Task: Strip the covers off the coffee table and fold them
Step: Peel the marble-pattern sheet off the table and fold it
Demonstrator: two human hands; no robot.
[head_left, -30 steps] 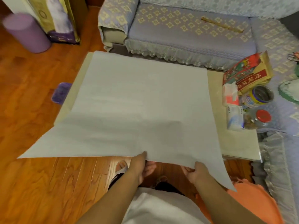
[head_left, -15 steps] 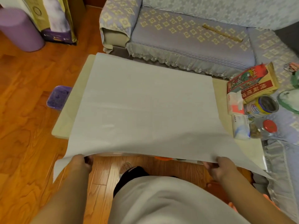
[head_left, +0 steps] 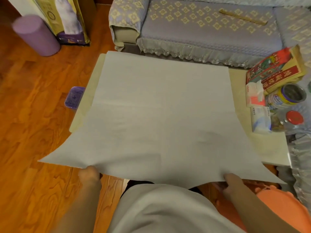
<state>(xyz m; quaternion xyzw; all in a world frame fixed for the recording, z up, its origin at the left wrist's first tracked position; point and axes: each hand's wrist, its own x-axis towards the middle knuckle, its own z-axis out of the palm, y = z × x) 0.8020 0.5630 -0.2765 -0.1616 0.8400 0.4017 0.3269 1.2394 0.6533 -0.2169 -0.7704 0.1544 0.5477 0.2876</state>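
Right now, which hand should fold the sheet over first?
Probably the left hand. It holds the sheet near the corner that hangs free over the floor. The right hand works beside the jars and boxes.

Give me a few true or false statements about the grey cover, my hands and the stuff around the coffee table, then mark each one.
1. Both hands grip the near edge of the grey cover. True: left hand, right hand.
2. The cover is already folded into a small square. False: it lies spread out over the coffee table.
3. A red-lidded jar sits at the table's right side. True.
4. A purple cylinder lies on the sofa. False: it is on the wooden floor.
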